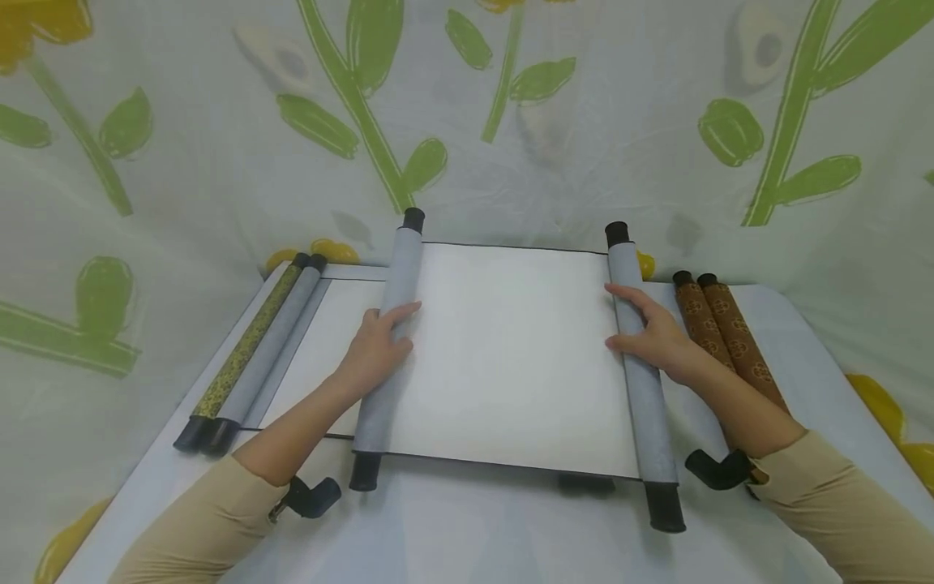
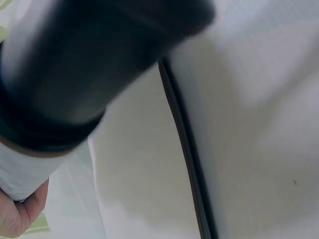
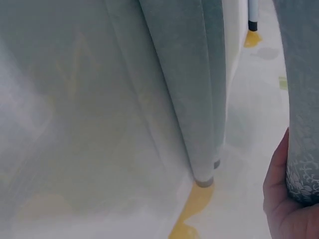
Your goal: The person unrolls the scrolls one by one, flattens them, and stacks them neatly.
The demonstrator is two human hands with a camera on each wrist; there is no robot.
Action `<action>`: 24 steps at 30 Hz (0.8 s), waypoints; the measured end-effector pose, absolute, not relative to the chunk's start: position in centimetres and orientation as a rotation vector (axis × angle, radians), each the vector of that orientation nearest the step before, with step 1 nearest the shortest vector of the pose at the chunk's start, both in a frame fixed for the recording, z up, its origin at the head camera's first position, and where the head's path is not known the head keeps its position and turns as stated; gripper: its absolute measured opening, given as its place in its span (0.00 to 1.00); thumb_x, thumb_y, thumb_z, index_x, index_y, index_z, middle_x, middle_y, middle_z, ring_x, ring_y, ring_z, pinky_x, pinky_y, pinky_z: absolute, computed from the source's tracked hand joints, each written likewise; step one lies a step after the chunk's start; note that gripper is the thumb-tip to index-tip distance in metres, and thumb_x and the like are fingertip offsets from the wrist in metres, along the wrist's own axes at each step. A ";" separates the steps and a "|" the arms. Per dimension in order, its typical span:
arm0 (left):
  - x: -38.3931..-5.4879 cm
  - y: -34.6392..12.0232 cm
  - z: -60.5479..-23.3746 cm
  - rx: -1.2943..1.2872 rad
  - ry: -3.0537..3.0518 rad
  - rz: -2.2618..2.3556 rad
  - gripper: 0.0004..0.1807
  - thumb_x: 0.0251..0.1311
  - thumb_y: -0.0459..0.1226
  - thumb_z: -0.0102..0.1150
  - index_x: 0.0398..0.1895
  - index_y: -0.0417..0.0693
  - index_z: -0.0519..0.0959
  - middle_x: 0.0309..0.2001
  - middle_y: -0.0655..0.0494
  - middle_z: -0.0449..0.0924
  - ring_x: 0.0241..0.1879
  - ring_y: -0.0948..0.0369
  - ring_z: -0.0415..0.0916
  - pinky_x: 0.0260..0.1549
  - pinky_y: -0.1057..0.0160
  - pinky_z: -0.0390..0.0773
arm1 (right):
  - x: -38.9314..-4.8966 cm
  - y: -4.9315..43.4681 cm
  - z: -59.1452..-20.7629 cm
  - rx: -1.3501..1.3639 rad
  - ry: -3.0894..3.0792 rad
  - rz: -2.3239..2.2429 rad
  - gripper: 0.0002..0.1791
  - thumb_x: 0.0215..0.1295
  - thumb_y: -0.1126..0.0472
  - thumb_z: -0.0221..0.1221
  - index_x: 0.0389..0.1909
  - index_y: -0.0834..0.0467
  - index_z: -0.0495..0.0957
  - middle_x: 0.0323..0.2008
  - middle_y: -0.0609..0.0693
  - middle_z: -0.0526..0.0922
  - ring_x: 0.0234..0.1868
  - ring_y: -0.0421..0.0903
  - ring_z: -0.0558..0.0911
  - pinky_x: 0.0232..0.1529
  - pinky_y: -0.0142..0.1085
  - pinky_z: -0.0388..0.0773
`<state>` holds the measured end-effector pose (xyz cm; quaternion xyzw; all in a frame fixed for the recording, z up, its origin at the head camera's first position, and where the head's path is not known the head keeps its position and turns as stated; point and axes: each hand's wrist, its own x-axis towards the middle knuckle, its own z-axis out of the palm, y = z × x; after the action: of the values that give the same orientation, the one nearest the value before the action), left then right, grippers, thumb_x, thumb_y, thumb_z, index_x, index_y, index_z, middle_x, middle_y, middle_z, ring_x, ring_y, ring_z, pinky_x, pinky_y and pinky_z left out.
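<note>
Head view, left fingers (image 1: pixel 402 311) parted round roller (image 1: pixel 383 410), right fingers (image 1: pixel 629 295) round second roller (image 1: pixel 645 397)

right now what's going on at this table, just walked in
A person is holding a white scroll spread open: the left hand grips its left grey roller, the right hand its right grey roller. It appears to be raised above the table. To the left, a yellow-green patterned roll lies beside a plain grey roll; to the right lie two brown patterned rolls.
</note>
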<state>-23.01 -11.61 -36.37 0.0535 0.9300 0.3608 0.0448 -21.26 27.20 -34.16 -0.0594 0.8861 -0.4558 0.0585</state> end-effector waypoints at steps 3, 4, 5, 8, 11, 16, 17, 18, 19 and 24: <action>-23.0 -12.0 -36.5 0.180 2.864 1.061 0.27 0.63 0.33 0.48 0.68 0.54 0.66 0.54 0.33 0.61 0.43 0.46 0.69 0.34 0.50 0.76 | -21.2 27.5 -34.2 -0.199 2.659 -1.412 0.45 0.55 0.73 0.59 0.73 0.56 0.51 0.74 0.63 0.43 0.72 0.63 0.41 0.66 0.63 0.41; -23.0 -12.1 -36.6 0.185 2.861 1.057 0.26 0.64 0.34 0.47 0.67 0.54 0.66 0.53 0.34 0.61 0.42 0.47 0.69 0.33 0.52 0.75 | -21.2 27.5 -34.2 -0.204 2.647 -1.423 0.45 0.55 0.74 0.58 0.73 0.57 0.51 0.74 0.63 0.42 0.72 0.63 0.40 0.66 0.63 0.41; -23.0 -12.2 -36.6 0.190 2.859 1.060 0.26 0.64 0.34 0.47 0.67 0.53 0.67 0.53 0.34 0.61 0.41 0.47 0.69 0.31 0.54 0.74 | -21.2 27.6 -34.2 -0.205 2.638 -1.429 0.45 0.55 0.75 0.57 0.73 0.57 0.50 0.74 0.63 0.41 0.72 0.63 0.40 0.66 0.63 0.41; -23.1 -12.4 -36.8 0.187 2.852 1.091 0.25 0.64 0.35 0.50 0.66 0.53 0.68 0.53 0.34 0.62 0.41 0.48 0.68 0.31 0.56 0.73 | -21.2 27.8 -34.4 -0.201 2.627 -1.432 0.44 0.55 0.75 0.56 0.73 0.58 0.50 0.74 0.63 0.41 0.72 0.63 0.40 0.66 0.63 0.41; -23.3 -12.6 -36.9 0.183 2.853 1.120 0.26 0.62 0.36 0.54 0.66 0.54 0.69 0.53 0.35 0.63 0.44 0.47 0.68 0.35 0.52 0.75 | -21.2 27.9 -34.5 -0.184 2.643 -1.404 0.44 0.56 0.72 0.60 0.73 0.57 0.50 0.73 0.64 0.41 0.72 0.64 0.42 0.65 0.64 0.44; -23.5 -12.9 -37.0 0.193 2.882 1.089 0.28 0.61 0.33 0.51 0.67 0.53 0.67 0.52 0.34 0.63 0.45 0.46 0.67 0.38 0.49 0.75 | -21.3 27.7 -34.4 -0.161 2.670 -1.347 0.47 0.55 0.65 0.66 0.73 0.54 0.51 0.73 0.66 0.43 0.71 0.65 0.46 0.63 0.65 0.47; -23.5 -12.9 -36.9 0.196 2.889 1.080 0.28 0.61 0.32 0.50 0.67 0.53 0.67 0.52 0.33 0.63 0.45 0.45 0.68 0.37 0.49 0.75 | -21.3 27.7 -34.4 -0.161 2.669 -1.346 0.47 0.55 0.65 0.65 0.73 0.54 0.51 0.73 0.65 0.43 0.71 0.65 0.45 0.64 0.65 0.47; -23.5 -12.9 -36.9 0.197 2.892 1.073 0.29 0.60 0.32 0.49 0.67 0.53 0.67 0.52 0.33 0.63 0.44 0.45 0.68 0.36 0.49 0.75 | -21.3 27.7 -34.3 -0.164 2.665 -1.352 0.47 0.55 0.66 0.65 0.73 0.54 0.51 0.73 0.65 0.43 0.71 0.65 0.45 0.64 0.65 0.46; -23.5 -13.0 -36.9 0.201 2.895 1.063 0.29 0.60 0.31 0.48 0.67 0.53 0.66 0.52 0.32 0.63 0.44 0.45 0.68 0.36 0.50 0.74 | -21.3 27.7 -34.3 -0.169 2.661 -1.359 0.46 0.55 0.67 0.64 0.73 0.54 0.51 0.73 0.65 0.42 0.71 0.65 0.44 0.64 0.65 0.45; -23.5 -13.4 -36.8 0.215 2.904 1.007 0.29 0.62 0.31 0.46 0.68 0.53 0.65 0.54 0.31 0.60 0.42 0.45 0.69 0.32 0.52 0.74 | -21.2 27.8 -34.1 -0.195 2.632 -1.402 0.45 0.56 0.71 0.61 0.73 0.56 0.50 0.73 0.64 0.41 0.71 0.64 0.43 0.64 0.65 0.45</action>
<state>-23.47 -13.41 -36.76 0.0697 0.9421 0.3266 0.0303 -21.19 27.85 -34.09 -0.0649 0.8781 -0.4678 0.0766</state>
